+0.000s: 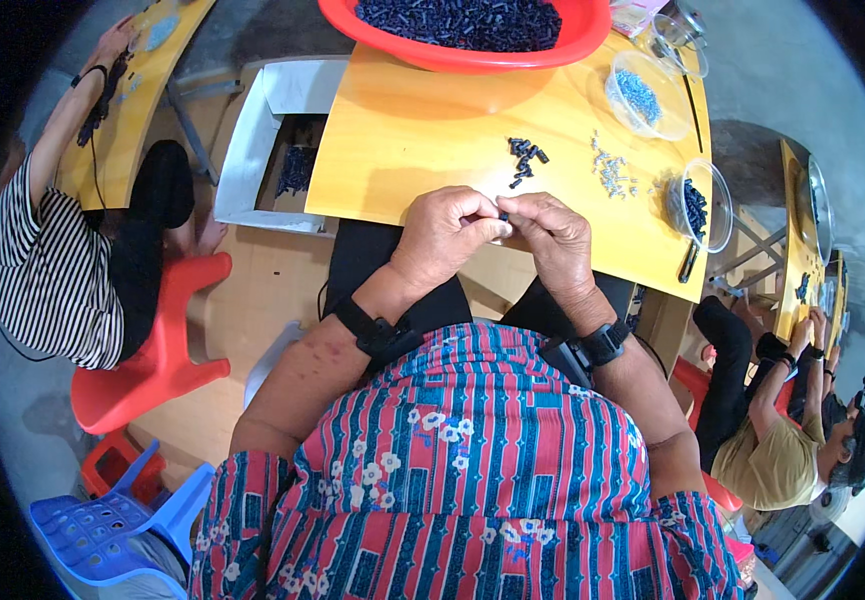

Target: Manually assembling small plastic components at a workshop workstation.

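My left hand [448, 235] and my right hand [551, 238] meet at the near edge of a yellow wooden table [403, 150]. Their fingertips pinch one small black part [504, 214] between them. Just beyond the hands a little heap of the same black parts [525, 160] lies on the table. To its right is a scatter of small silver screws [613, 172]. Both wrists wear black bands.
A red basin [468, 30] full of black parts stands at the far edge. Clear bowls at right hold screws [643, 95] and black parts [698, 205]. A cardboard box [273, 150] sits left of the table. Other people work at left and lower right; red and blue stools stand at left.
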